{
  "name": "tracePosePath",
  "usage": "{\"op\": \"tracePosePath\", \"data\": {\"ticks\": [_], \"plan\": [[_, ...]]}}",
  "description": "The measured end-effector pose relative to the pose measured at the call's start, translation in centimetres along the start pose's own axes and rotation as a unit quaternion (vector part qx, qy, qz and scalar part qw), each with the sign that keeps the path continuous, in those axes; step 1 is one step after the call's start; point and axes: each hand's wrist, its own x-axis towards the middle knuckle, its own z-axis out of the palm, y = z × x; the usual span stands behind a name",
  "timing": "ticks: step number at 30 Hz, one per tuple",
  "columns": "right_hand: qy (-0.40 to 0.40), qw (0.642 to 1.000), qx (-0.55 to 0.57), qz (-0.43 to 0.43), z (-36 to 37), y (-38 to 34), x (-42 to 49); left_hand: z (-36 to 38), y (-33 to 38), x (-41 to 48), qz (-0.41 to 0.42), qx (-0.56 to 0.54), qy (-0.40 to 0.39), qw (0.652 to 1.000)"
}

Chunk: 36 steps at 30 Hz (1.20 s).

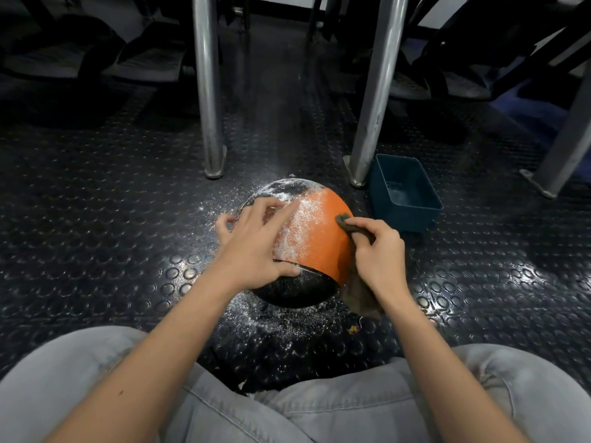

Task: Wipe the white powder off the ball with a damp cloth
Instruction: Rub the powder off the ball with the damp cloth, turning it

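Note:
An orange and black ball [315,231] sits on the dark studded floor in front of my knees. White powder covers its orange panel on the left and its black top. My left hand [256,241] lies spread over the ball's left side, fingers over the top and thumb on the near seam. My right hand [377,251] grips a brown damp cloth [348,226] and presses it against the ball's right side. The rest of the cloth hangs down below that hand to the floor.
A dark teal plastic tub [404,193] with a little water stands just right of the ball. Two metal legs [209,91] [374,97] rise behind the ball. Spilled powder [271,321] dusts the floor around it. My legs in grey jeans [287,407] fill the foreground.

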Motion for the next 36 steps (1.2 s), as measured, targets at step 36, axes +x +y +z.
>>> {"op": "tracePosePath", "data": {"ticks": [36], "plan": [[-0.118,0.988,-0.096,-0.042,-0.2,-0.6,2.9,1.2,0.6,1.4,-0.063,-0.073,0.026,0.995]]}}
